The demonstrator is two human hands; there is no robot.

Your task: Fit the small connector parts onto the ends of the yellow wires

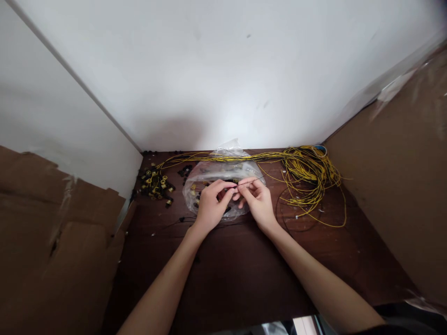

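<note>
Above a clear plastic bag (190, 193) of small black and yellow parts, my two hands meet with their fingertips nearly touching. My left hand (213, 202) pinches something small and dark, too small to make out. Between the thumb and finger of my right hand (256, 200) runs a thin black wire (260, 178), its free length pointing up and right. Yellow and black wires (309, 179) lie coiled to the right, and their straight part crosses behind my hands to a cluster of black and yellow connectors (155, 184) on the left.
The dark brown table (223, 274) has a white wall (223, 83) behind it. Cardboard (59, 232) stands at the left and more cardboard (394, 172) at the right. A loose black wire with a small dark piece (182, 219) lies left of my left hand.
</note>
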